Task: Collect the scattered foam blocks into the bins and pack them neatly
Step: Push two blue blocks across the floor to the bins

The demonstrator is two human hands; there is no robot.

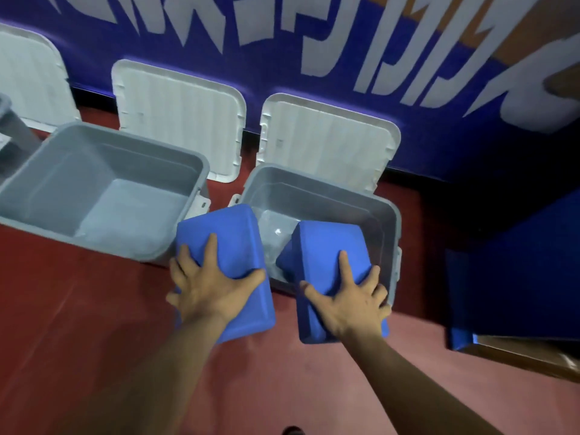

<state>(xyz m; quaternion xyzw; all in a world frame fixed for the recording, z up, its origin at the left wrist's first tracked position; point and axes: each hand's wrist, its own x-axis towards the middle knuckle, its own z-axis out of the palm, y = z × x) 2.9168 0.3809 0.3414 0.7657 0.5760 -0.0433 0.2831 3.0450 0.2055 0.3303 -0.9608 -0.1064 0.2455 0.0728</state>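
Each of my hands holds one blue foam block. My left hand [210, 285] grips the left block [233, 243], fingers spread across its top and thumb hooked over its right edge, above the floor just left of the right grey bin [389, 233]. My right hand [351, 296] grips the right block [326, 246], which tilts over that bin's near rim with its far end inside. The left grey bin [194, 171] stands beside it, and no blocks show in either bin.
Three white lids lean against the blue lettered wall behind the bins: one [179, 111], another [329, 142], and a third [28, 73] at far left. A third bin's edge [9, 120] shows at left. A blue padded mat [518, 277] stands at right. The floor is red.
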